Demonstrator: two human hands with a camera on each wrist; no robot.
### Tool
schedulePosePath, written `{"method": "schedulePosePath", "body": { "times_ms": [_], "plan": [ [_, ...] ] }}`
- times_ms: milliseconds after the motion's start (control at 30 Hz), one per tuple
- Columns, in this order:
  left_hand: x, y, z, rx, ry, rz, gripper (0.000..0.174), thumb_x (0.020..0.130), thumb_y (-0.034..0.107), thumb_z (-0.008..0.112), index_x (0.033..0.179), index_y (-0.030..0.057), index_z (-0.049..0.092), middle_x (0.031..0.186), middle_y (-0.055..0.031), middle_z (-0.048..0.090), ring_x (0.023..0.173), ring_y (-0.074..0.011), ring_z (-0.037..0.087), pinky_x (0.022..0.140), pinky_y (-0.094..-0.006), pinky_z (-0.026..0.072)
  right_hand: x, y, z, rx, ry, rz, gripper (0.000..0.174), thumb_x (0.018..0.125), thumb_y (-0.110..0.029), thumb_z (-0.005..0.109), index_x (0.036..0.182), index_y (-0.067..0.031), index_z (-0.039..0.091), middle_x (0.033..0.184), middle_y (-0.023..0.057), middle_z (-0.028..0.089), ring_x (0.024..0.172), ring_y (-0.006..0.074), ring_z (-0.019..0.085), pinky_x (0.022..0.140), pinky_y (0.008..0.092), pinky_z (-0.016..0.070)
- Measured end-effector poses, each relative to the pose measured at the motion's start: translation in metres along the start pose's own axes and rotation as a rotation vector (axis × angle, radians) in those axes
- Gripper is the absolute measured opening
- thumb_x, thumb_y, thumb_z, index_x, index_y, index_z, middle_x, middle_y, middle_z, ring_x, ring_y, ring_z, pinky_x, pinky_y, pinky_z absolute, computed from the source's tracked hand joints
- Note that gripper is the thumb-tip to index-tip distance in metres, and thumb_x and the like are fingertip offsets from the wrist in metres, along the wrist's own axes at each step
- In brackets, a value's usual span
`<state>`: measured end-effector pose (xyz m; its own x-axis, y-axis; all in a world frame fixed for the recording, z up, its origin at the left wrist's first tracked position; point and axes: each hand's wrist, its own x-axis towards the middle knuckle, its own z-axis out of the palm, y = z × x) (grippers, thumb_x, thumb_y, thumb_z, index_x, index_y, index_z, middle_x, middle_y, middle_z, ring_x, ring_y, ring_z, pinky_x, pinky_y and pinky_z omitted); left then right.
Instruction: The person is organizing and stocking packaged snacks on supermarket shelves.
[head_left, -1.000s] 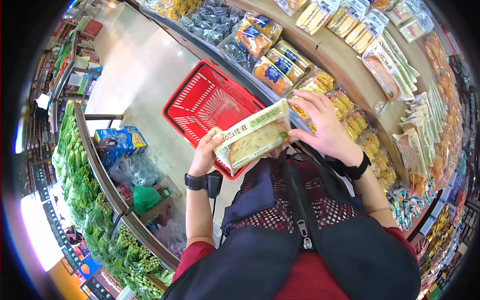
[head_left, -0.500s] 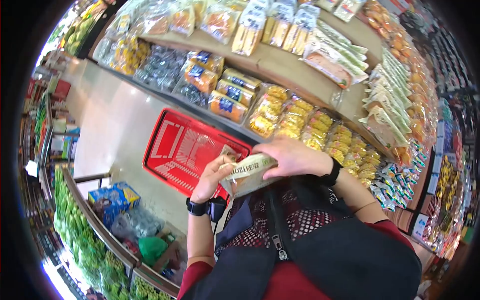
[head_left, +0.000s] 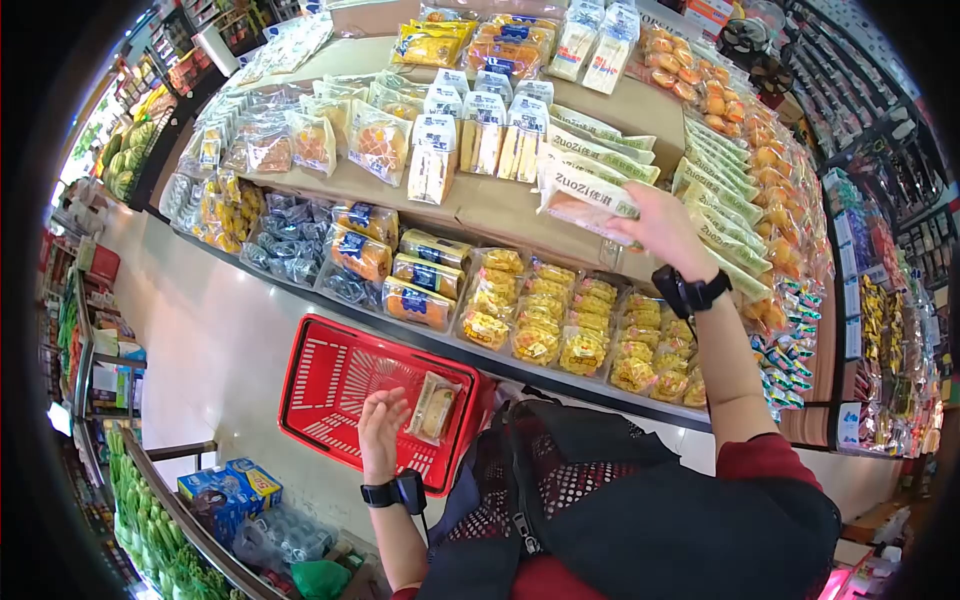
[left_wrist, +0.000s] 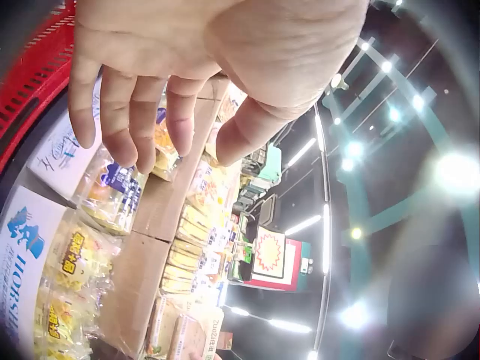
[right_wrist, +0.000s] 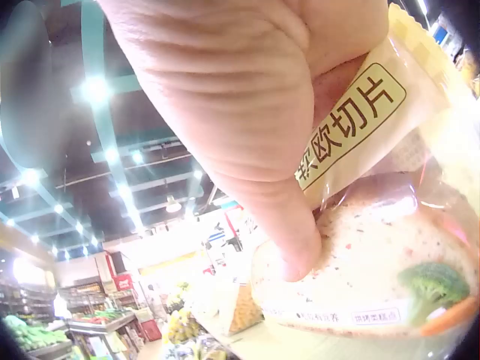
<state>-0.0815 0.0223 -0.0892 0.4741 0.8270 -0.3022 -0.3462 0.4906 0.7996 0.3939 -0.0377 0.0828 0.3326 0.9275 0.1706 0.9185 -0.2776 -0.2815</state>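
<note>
**A:** Left side first. What's the left hand (head_left: pixel 383 420) doing?

**B:** It's slack and holding nothing, fingers loose. It hovers at the near rim of the red basket (head_left: pixel 325 380). Just right of it a wrapped pack (head_left: pixel 435 408) lies inside the basket, and I can't tell whether they touch.

**A:** And further right?

**B:** The sliced-bread pack (head_left: pixel 585 200) is up at the cardboard shelf (head_left: pixel 500 215), well above that hand. It sits at the near end of a row of like packs (head_left: pixel 600 150). The right hand (head_left: pixel 665 225) grips it, arm stretched out. In the wrist view the thumb (right_wrist: pixel 292 247) is dug into the film.

**A:** Which step is this?

**B:** My guess is the pack is at the shelf's edge, either being laid down or lifted off. I can't tell which.

**A:** What does the next move need?

**B:** If it's being laid down, level it against its neighbours before the grip loosens. If lifted, it has to clear the row without dragging another pack.
</note>
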Motion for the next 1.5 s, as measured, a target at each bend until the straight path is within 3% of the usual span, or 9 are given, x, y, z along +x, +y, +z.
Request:
{"method": "schedulePosePath", "body": {
  "times_ms": [233, 433, 500, 633, 900, 1300, 1433, 1467, 1500],
  "plan": [
    [-0.017, -0.016, -0.022, 0.015, 0.104, -0.036, 0.026, 0.093, 0.027, 0.052, 0.113, 0.0103, 0.049, 0.118, -0.0114, 0.055, 0.105, -0.0211, 0.055, 0.094, -0.0385, 0.0436, 0.028, 0.025, 0.051, -0.126, 0.125, 0.031, 0.04, 0.072, -0.031, 0.074, 0.096, -0.0033, 0.057, 0.086, 0.0178, 0.063, 0.084, 0.0353, 0.062, 0.072, 0.0446, 0.0487],
    [-0.024, -0.047, -0.064, 0.039, 0.256, -0.115, 0.026, 0.094, 0.025, 0.052, 0.115, 0.0097, 0.05, 0.119, -0.0112, 0.057, 0.104, -0.0209, 0.056, 0.09, -0.0377, 0.0446, 0.019, 0.008, 0.059, -0.284, 0.172, 0.014, 0.048, 0.071, -0.025, 0.074, 0.112, -0.0089, 0.055, 0.112, 0.0142, 0.055, 0.105, 0.0315, 0.053, 0.083, 0.0401, 0.0464],
    [-0.024, -0.059, -0.079, 0.148, 0.382, -0.209, 0.02, 0.094, 0.021, 0.053, 0.111, 0.0095, 0.054, 0.11, -0.008, 0.062, 0.095, -0.0161, 0.059, 0.081, -0.0314, 0.0483, 0.013, 0.005, 0.063, -0.369, 0.417, -0.126, 0.05, 0.073, -0.022, 0.073, 0.118, -0.0098, 0.054, 0.114, 0.0141, 0.053, 0.106, 0.0319, 0.052, 0.088, 0.0409, 0.0435],
    [-0.017, -0.106, -0.135, 0.606, 0.518, -0.316, 0.029, 0.085, 0.025, 0.064, 0.106, 0.0044, 0.062, 0.099, -0.006, 0.066, 0.087, -0.0117, 0.059, 0.073, -0.0249, 0.0474, -0.021, -0.037, 0.064, -0.137, 0.39, -0.251, 0.04, 0.081, -0.018, 0.068, 0.118, -0.0092, 0.055, 0.116, 0.012, 0.054, 0.109, 0.031, 0.05, 0.093, 0.0421, 0.0391],
    [0.034, -0.181, -0.186, 1.154, 0.301, -0.418, 0.068, 0.076, 0.036, 0.069, 0.13, 0.001, 0.046, 0.126, -0.0211, 0.054, 0.119, -0.0292, 0.052, 0.1, -0.0358, 0.0413, -0.083, -0.067, 0.091, 0.004, 0.105, -0.271, 0.026, 0.082, -0.01, 0.065, 0.107, -0.007, 0.06, 0.114, 0.0112, 0.055, 0.108, 0.0297, 0.05, 0.093, 0.0398, 0.0381],
    [0.088, -0.257, -0.229, 1.435, 0.105, -0.64, 0.077, 0.073, 0.037, 0.07, 0.131, -0.0039, 0.04, 0.119, -0.0292, 0.055, 0.111, -0.0374, 0.056, 0.094, -0.0427, 0.0456, -0.112, -0.064, 0.069, -0.136, 0.029, -0.194, 0.022, 0.074, -0.006, 0.068, 0.095, -0.0058, 0.061, 0.106, 0.0097, 0.058, 0.106, 0.0297, 0.052, 0.091, 0.0412, 0.04],
    [0.082, -0.28, -0.244, 1.701, 0.221, -0.492, 0.067, 0.078, 0.063, 0.054, 0.083, -0.0016, 0.07, 0.09, -0.0266, 0.065, 0.092, -0.0389, 0.064, 0.081, -0.0458, 0.051, -0.116, -0.06, 0.07, -0.122, 0.075, -0.182, 0.021, 0.074, -0.006, 0.068, 0.094, -0.006, 0.061, 0.105, 0.0097, 0.059, 0.105, 0.0303, 0.052, 0.091, 0.0422, 0.0401],
    [0.092, -0.285, -0.254, 1.675, 0.117, -0.758, 0.054, 0.081, 0.057, 0.057, 0.108, 0.0106, 0.067, 0.119, -0.0141, 0.061, 0.114, -0.0325, 0.056, 0.096, -0.0533, 0.0406, -0.116, -0.059, 0.071, -0.103, 0.062, -0.204, 0.021, 0.074, -0.007, 0.068, 0.093, -0.0061, 0.062, 0.104, 0.0095, 0.059, 0.104, 0.03, 0.052, 0.091, 0.0422, 0.0401],
    [0.087, -0.263, -0.234, 1.702, 0.106, -0.753, 0.052, 0.081, 0.055, 0.057, 0.107, 0.0116, 0.068, 0.117, -0.0148, 0.062, 0.112, -0.033, 0.057, 0.095, -0.0526, 0.0418, -0.117, -0.058, 0.073, -0.082, 0.049, -0.225, 0.02, 0.074, -0.008, 0.068, 0.093, -0.0063, 0.062, 0.103, 0.0093, 0.059, 0.104, 0.0297, 0.052, 0.091, 0.0422, 0.04]
  ]
}}
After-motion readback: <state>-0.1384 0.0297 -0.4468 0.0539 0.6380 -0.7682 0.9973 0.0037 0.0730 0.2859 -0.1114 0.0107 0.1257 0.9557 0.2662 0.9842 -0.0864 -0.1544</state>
